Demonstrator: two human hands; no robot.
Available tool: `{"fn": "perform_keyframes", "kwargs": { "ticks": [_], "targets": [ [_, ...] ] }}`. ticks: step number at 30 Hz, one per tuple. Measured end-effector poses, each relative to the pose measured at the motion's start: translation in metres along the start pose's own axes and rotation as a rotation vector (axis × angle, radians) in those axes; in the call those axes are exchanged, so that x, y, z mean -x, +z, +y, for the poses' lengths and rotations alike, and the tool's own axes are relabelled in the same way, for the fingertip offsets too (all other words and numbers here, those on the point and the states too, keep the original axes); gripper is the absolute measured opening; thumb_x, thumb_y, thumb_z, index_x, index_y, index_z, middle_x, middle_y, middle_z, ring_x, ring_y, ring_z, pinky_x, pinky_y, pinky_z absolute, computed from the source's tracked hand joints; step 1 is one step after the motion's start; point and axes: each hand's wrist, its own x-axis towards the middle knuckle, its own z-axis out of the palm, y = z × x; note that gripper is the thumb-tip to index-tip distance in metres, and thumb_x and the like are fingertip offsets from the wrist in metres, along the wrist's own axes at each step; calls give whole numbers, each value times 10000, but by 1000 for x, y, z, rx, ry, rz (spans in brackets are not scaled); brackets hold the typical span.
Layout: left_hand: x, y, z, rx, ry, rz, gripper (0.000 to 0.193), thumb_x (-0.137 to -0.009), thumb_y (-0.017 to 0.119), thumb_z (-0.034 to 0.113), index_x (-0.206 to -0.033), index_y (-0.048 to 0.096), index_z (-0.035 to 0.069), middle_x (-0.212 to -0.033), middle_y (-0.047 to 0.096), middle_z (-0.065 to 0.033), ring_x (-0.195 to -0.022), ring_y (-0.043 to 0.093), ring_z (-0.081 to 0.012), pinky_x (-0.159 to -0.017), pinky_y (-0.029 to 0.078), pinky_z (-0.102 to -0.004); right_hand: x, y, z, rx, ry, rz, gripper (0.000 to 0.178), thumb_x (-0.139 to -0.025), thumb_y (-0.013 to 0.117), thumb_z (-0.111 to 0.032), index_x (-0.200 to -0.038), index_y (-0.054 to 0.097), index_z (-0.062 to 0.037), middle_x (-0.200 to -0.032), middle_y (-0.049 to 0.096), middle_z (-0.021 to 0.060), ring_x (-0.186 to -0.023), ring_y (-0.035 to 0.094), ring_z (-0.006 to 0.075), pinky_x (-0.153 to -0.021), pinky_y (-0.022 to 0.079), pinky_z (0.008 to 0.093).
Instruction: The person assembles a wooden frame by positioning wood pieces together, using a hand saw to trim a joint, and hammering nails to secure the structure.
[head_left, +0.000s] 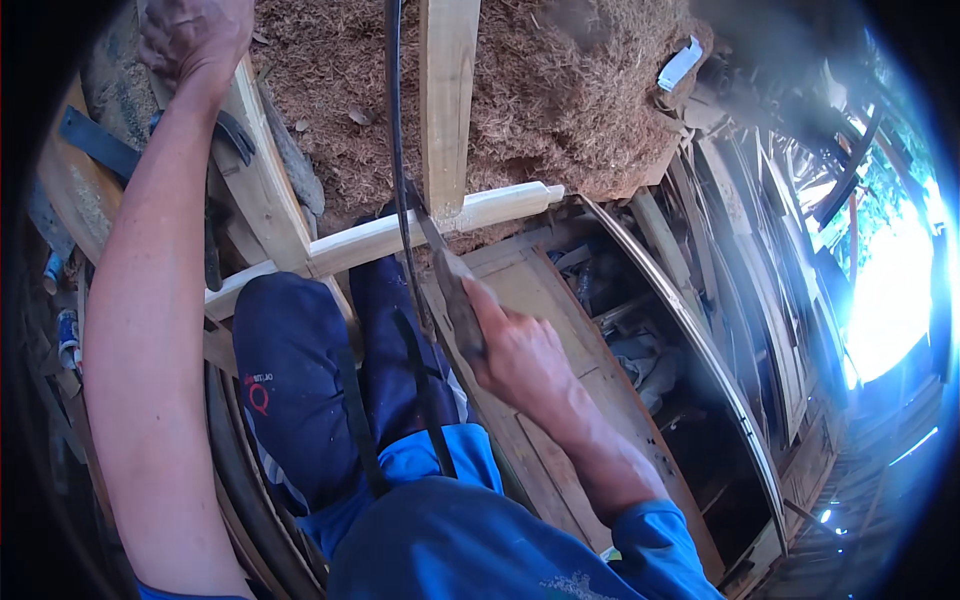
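Observation:
My right hand is closed around the wooden handle of a handsaw. The saw's narrow dark blade points up and to the left, beside the joint where an upright light timber meets a pale cross rail. At the upper left my left hand is curled over a long timber, with some fingers cut off by the picture's edge. Below the left forearm a dark metal claw, like a hammer's, shows in part on that timber. My knees are against the rail.
Brown shavings are heaped beyond the rail. A wooden panel lies under my right arm. Long thin strips and stacked boards stand to the right. Dark straps hang down across the view.

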Motion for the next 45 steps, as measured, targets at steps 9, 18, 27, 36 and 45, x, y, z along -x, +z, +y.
{"fn": "perform_keyframes", "kwargs": {
  "ticks": [9,18,27,36,45],
  "targets": [
    [-12,12,-16,22,83,-15,796,-815,641,582,-1457,387,186,-1400,490,-187,-1348,391,-393,-1088,279,-565,-42,10,9,31,5,51,655,-782,642,-113,-1388,405,-52,-764,665,242,-753,662,445,-727,529,535],
    [-5,14,-20,7,94,-75,814,-817,632,585,-1464,370,167,-1449,444,-175,-1374,354,-385,-1115,246,-548,-55,16,18,-18,7,40,634,-765,644,-103,-1362,440,-46,-804,669,253,-761,662,454,-732,530,539],
    [-12,18,-21,87,137,-3,832,-816,634,600,-1472,376,157,-1426,469,-205,-1341,404,-400,-1111,266,-527,-16,6,11,-58,14,58,610,-814,619,-158,-1361,407,8,-901,675,272,-787,679,435,-743,542,530],
    [-16,10,-24,48,160,-25,812,-816,649,580,-1452,395,144,-1395,490,-207,-1323,429,-393,-1096,284,-536,6,3,8,-45,-37,33,555,-821,611,-145,-1318,427,21,-854,680,260,-797,669,455,-751,536,540],
    [-16,16,-34,-7,130,-42,799,-814,645,564,-1442,400,136,-1455,451,-157,-1390,358,-337,-1129,211,-536,-20,11,16,-41,-23,13,692,-760,657,-128,-1398,403,-37,-850,668,279,-796,668,443,-748,536,531]
  ]
}}
